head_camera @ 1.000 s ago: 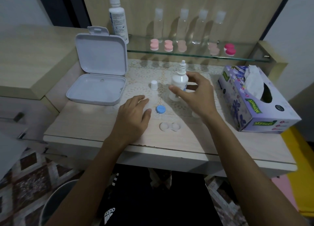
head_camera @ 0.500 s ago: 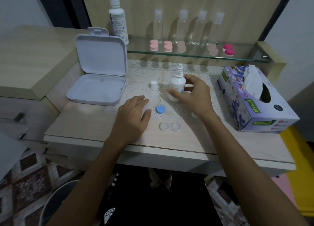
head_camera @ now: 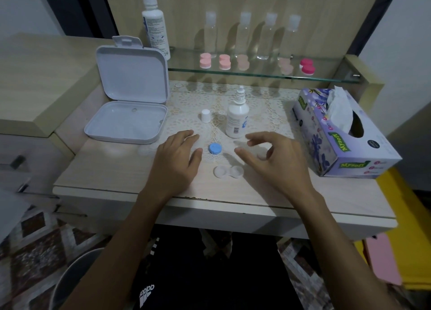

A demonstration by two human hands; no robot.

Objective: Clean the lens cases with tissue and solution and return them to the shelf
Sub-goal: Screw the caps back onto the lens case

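Behind right hand [head_camera: 279, 160], white cap partly hidden; lens case [head_camera: 228, 171] uncapped.

Two bare forearms in view, no sleeves reaching the wrists or the visible stretch of arm. No watch, bracelet or ring visible on the left hand [head_camera: 175, 160] or the right hand [head_camera: 277, 161]. Fingernails short, unpainted as far as can be told. Below the table edge, dark black clothing [head_camera: 210, 274] covers the lap. White printed logo [head_camera: 146, 294] on it at lower left: three slanted stripes with lettering, seen upside down. A second short run of white stripes [head_camera: 154, 246] sits higher on the same fabric.
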